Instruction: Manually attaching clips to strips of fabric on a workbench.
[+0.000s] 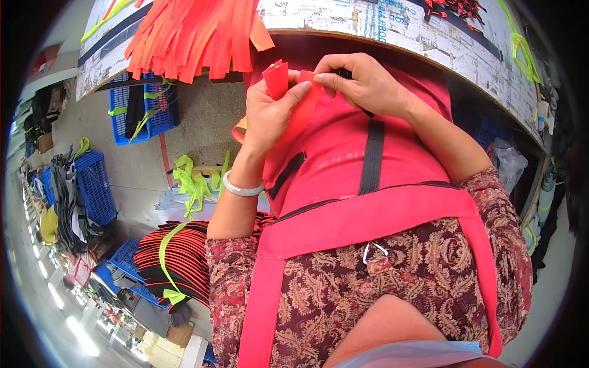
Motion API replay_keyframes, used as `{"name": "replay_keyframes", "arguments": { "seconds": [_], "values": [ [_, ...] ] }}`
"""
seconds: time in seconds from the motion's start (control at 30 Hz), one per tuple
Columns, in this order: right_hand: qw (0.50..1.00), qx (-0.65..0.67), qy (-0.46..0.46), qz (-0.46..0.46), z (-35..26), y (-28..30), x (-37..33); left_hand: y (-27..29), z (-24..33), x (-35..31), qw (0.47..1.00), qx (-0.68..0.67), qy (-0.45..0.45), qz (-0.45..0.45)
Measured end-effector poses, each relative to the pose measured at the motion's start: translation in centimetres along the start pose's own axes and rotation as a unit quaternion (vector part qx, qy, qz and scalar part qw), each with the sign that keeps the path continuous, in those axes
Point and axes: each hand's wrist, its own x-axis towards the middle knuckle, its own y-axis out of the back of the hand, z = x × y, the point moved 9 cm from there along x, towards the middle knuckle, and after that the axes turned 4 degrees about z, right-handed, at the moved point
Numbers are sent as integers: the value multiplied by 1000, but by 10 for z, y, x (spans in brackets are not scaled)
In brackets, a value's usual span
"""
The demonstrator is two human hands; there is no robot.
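Note:
My left hand [270, 116] is closed around a folded bright orange-red fabric strip [277, 78], its thumb pressed along the strip. Part of the strip hangs behind that wrist in a loop. Close by, my right hand [368, 83] pinches the strip's other end between thumb and forefinger. A black object [345, 73] shows within the curled fingers of this hand; most of it is hidden, so its kind cannot be made out. Both hands are above my pink-red apron [331, 153], just short of the worktable's edge.
A thick bundle of orange-red strips [190, 40] hangs over the edge of the worktable [319, 17]. Small black-and-red pieces [457, 9] lie on its far right. To the left are blue crates [95, 187], yellow-green strips [193, 184] and a tied stack of black-and-red pieces [172, 260].

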Motion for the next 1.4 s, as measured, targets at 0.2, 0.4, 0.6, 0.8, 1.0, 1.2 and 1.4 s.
{"name": "replay_keyframes", "arguments": {
  "seconds": [0.2, 0.4, 0.6, 0.8, 1.0, 1.2, 1.4],
  "values": [
    [989, -68, 128, -21, -9, -8, -5, -4, -7, -1, 1000, -28, -2, -9],
    [998, -29, 25, -53, 6, -15, -7, -8, 8, -5, 977, 140, -158, 24],
    [955, 252, -148, -53, 57, -32, -1, -27, 44, -19, 910, 241, -334, 43],
    [968, 220, -125, 4, 61, -14, 12, -16, -12, -7, 998, 41, 16, -35],
    [984, 56, 43, 162, 39, 6, 22, -42, -48, -13, 983, -66, 164, -56],
    [979, 141, -85, 122, 59, 17, 22, -38, -40, -11, 981, -102, 155, -49],
    [917, 322, -226, -61, 88, -15, 6, -21, -31, -17, 981, -137, 129, -44]
  ]
}}
